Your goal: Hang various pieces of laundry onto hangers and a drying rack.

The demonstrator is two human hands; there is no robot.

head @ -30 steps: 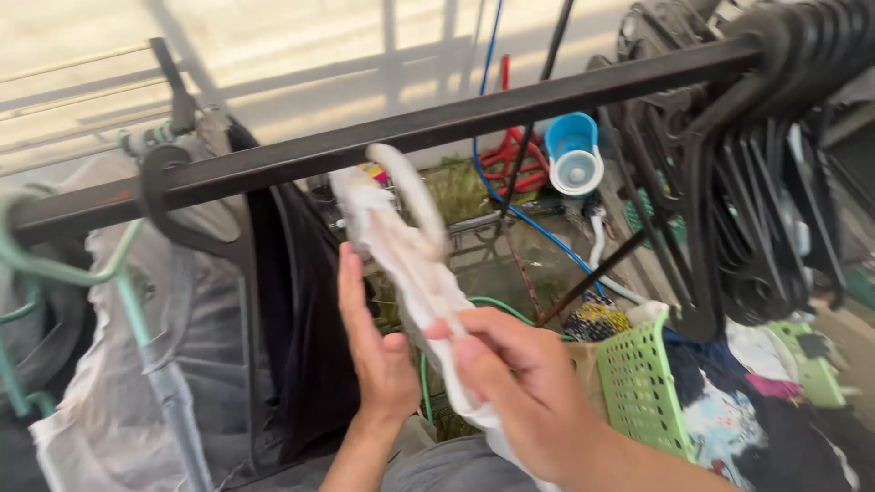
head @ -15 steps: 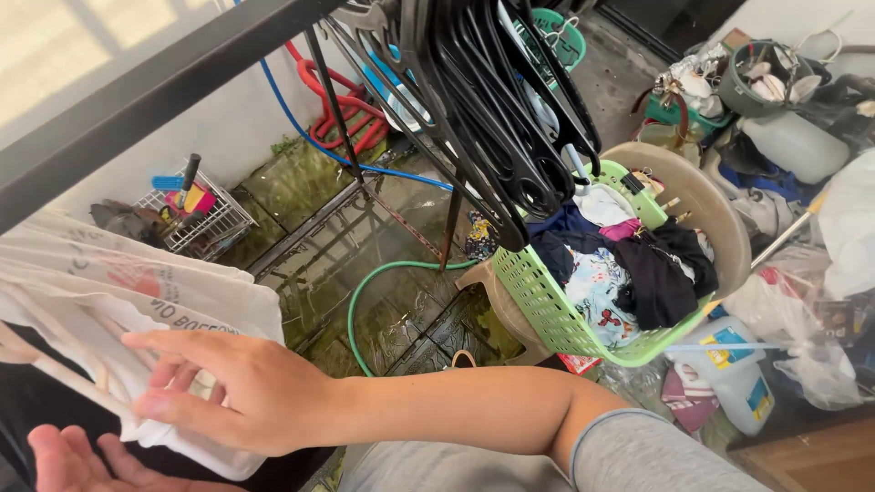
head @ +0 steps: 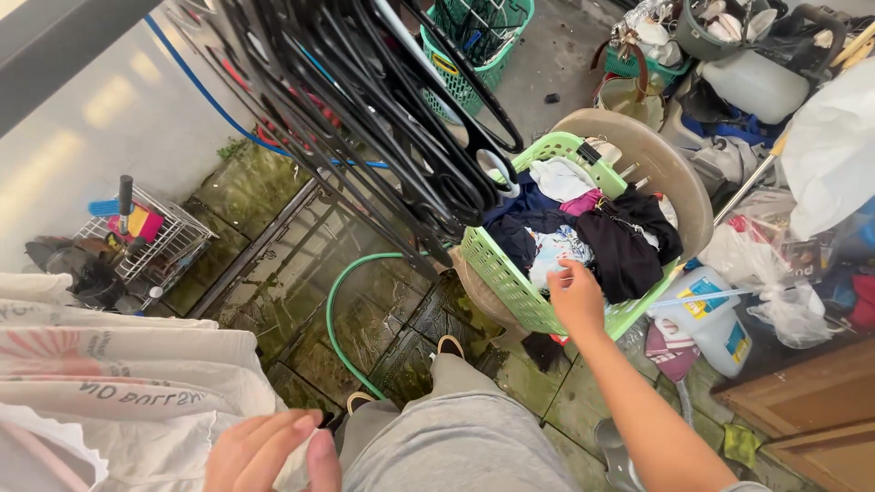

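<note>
Standing on a wet tiled floor (head: 301,301) in a cluttered laundry corner, a person in grey trousers looks down at their own two hands. A large white cloth bag (head: 118,383) with red and dark print hangs at the lower left, filling that corner. Above, a thick bunch of black hangers (head: 365,118) dangles from a dark rail. To the right of the hangers, a light green laundry basket (head: 497,269) sits on a beige plastic stool (head: 674,173) and is heaped with dark, white and patterned clothes (head: 583,228). A green hose (head: 339,301) curves across the floor between the bag and the basket. A wire rack (head: 159,246) stands near the wall at the left. The right hand (head: 576,296) reaches into the basket, fingers curled and touching the patterned clothes near the front rim; whether it has gripped anything cannot be told. The left hand (head: 269,451), at the bottom edge, pinches the lower corner of the bag between thumb and fingers.
</note>
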